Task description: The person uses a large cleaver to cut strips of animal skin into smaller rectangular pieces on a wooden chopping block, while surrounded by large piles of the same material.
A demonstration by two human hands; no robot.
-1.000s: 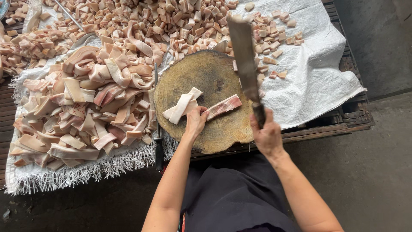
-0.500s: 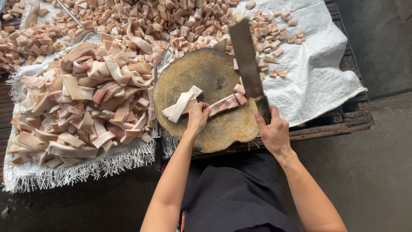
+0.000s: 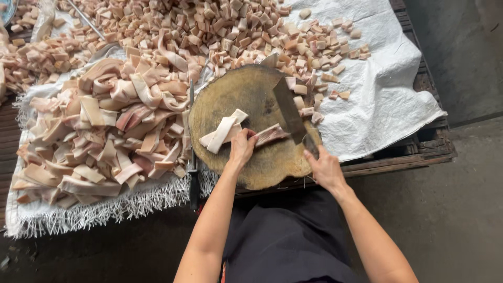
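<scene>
On the round wooden chopping block (image 3: 246, 102) a pale meat strip (image 3: 271, 134) lies near the middle — the left hand (image 3: 242, 148) pins its left end with curled fingers, while the right hand (image 3: 325, 169), at the block's right edge, is clenched around a cleaver (image 3: 290, 115) whose blade rests at the strip's right end.

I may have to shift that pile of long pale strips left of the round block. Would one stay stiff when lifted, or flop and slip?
Probably floppy: the strips lie bent, curled and draped over each other. Likely slippery too, since their pale surfaces look moist. Judging by its thickness, each is probably fairly heavy for its size.
</scene>
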